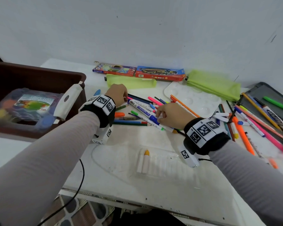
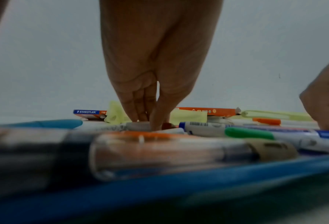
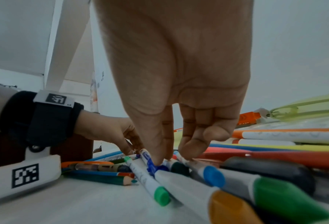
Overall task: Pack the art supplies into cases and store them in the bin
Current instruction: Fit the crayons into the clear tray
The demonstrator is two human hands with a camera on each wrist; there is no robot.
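Against a bare pale wall, a scuffed white table (image 1: 124, 141) carries a loose heap of markers, pens and coloured pencils (image 1: 142, 110). The left hand (image 1: 118, 93) has its fingertips (image 2: 140, 116) pressed together on a pen at the heap's far-left edge, though which pen it pinches cannot be told. The right hand (image 1: 171, 114) pinches the blue cap of a fat white whiteboard marker (image 1: 144, 110) between thumb and fingers (image 3: 157, 159), with a slim green-capped marker (image 3: 148, 177) lying just beside it.

A clear plastic crayon tray (image 1: 155, 162) sits near the table's front edge with one orange-tipped white crayon (image 1: 145, 160) in it; two lime-green mesh pouches (image 1: 212, 84) lie by the wall, and a dark brown plastic bin (image 1: 39, 79) at left already holds a paint set.

Risks, by judgement: lifting by the cap alone could pull it off; crossed pens may drag along, roll, and drop off the front edge.
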